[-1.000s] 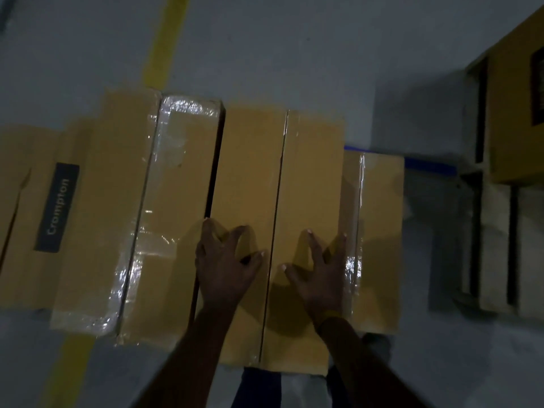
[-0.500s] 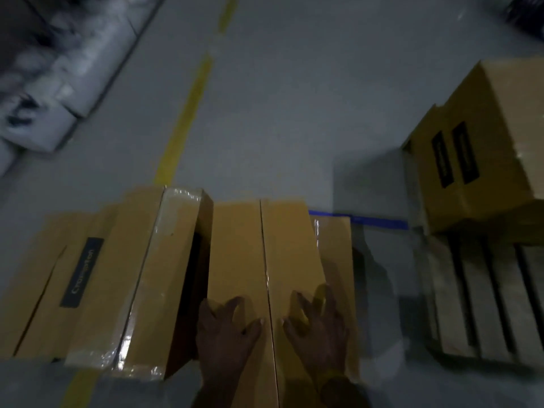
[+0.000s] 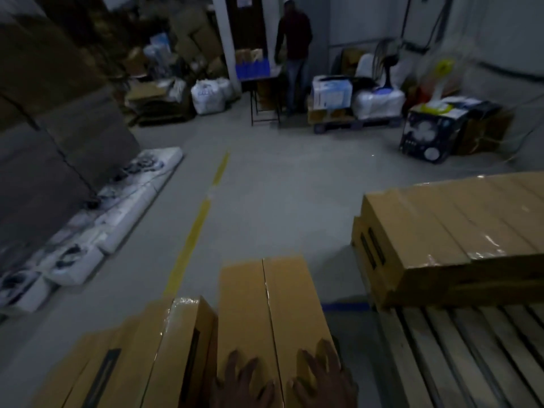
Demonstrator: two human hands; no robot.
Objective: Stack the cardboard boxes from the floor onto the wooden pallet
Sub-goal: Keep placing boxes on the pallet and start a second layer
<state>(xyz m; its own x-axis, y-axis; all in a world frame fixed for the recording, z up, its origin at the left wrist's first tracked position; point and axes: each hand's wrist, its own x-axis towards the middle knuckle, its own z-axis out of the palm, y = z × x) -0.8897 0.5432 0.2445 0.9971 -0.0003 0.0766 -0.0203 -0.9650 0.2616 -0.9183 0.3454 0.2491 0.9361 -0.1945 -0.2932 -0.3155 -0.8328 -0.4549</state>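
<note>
Head view: a long tan cardboard box with a seam down its middle sits low in the centre of the frame, its top face running away from the camera. The left hand lies on the near end of this box left of the seam, fingers spread and pressed on the cardboard. The right hand lies right of the seam, fingers also spread, its outer fingers curling toward the box's right edge. Whether the box is off the grey concrete floor cannot be told.

Just left of it stands a second tan cardboard box with shiny clear tape on its top, touching or nearly touching the first. Further left lie more tan boxes with a dark label strip.

On the right is the slatted wooden pallet, its near boards bare. At its far end rests a stack of tan taped cardboard boxes, well apart from the held box. A blue tape line runs on the floor beside the pallet.

A yellow painted floor stripe leads away from the boxes. Along the left are white foam packing pieces under tall dark cartons. At the back a person in dark clothing stands among white sacks and mixed goods; detail there is blurred.
</note>
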